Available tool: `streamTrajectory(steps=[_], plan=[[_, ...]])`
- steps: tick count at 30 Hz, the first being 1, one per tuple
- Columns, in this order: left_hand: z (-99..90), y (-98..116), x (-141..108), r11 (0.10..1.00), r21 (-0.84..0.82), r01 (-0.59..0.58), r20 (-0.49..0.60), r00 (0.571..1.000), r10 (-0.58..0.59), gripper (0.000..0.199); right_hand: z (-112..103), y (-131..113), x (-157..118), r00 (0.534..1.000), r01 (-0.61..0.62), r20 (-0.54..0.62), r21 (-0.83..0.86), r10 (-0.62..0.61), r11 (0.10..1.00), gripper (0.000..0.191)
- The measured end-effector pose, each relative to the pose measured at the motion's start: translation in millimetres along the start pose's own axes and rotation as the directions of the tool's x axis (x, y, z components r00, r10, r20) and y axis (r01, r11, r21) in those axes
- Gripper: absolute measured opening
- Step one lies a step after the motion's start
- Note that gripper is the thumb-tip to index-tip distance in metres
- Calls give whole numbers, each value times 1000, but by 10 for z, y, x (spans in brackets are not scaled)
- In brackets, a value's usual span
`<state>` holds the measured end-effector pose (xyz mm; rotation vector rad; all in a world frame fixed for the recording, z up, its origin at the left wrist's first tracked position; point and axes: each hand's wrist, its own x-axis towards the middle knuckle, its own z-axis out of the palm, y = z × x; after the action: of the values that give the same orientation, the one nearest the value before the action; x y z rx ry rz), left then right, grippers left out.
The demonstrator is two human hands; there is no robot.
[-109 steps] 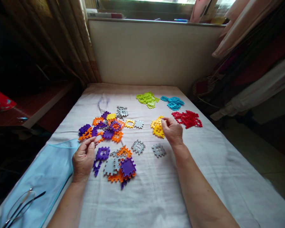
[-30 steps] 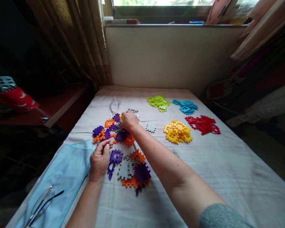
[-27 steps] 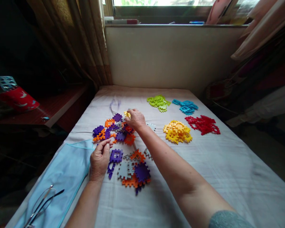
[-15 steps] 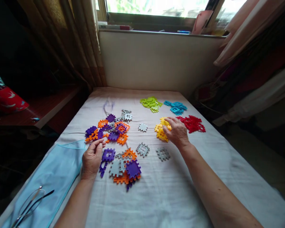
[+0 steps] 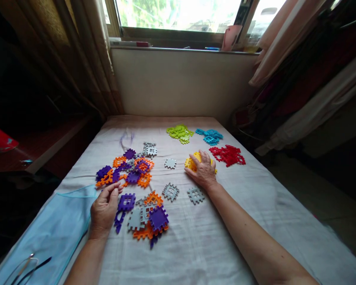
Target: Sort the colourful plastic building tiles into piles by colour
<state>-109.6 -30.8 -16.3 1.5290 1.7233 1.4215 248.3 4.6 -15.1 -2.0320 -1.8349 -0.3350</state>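
My right hand [image 5: 203, 169] lies spread over the yellow pieces [image 5: 197, 156], covering most of them. Beside the purple and orange pieces on the left, my left hand [image 5: 104, 206] rests with its fingers curled together; I cannot make out anything in them. Mixed purple, orange and grey pieces lie in one group [image 5: 133, 177] beyond my left hand and another [image 5: 158, 218] to its right. Single grey pieces [image 5: 170, 191] lie between my hands. Green pieces [image 5: 180, 132], blue pieces [image 5: 210, 135] and red pieces [image 5: 228, 155] form separate piles at the back right.
A light blue cloth item [image 5: 53, 221] with eyeglasses [image 5: 32, 265] on it lies at the left edge of the white-covered surface [image 5: 192, 249]. A wall and window sill stand behind, a curtain [image 5: 89, 59] at the left, hanging clothes [image 5: 287, 39] at the right.
My right hand has come down onto the yellow pieces with its fingers spread over them. My left hand keeps its place beside the pieces. The whole view has shifted a little.
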Motion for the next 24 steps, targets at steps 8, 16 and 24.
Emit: streamTrajectory(steps=[8,16,24], plan=[[-3,-10,-6,1000,12,24,5,1000,-24,41,154,70,284,999,-39,-8,12,39,999,55],[-6,-32,-6,999,17,36,-3,999,-36,43,322,130,729,991,-136,20,46,135,990,53],[-2,-15,-8,999,17,39,0,999,-39,43,449,168,822,993,-47,-108,1,47,999,49]])
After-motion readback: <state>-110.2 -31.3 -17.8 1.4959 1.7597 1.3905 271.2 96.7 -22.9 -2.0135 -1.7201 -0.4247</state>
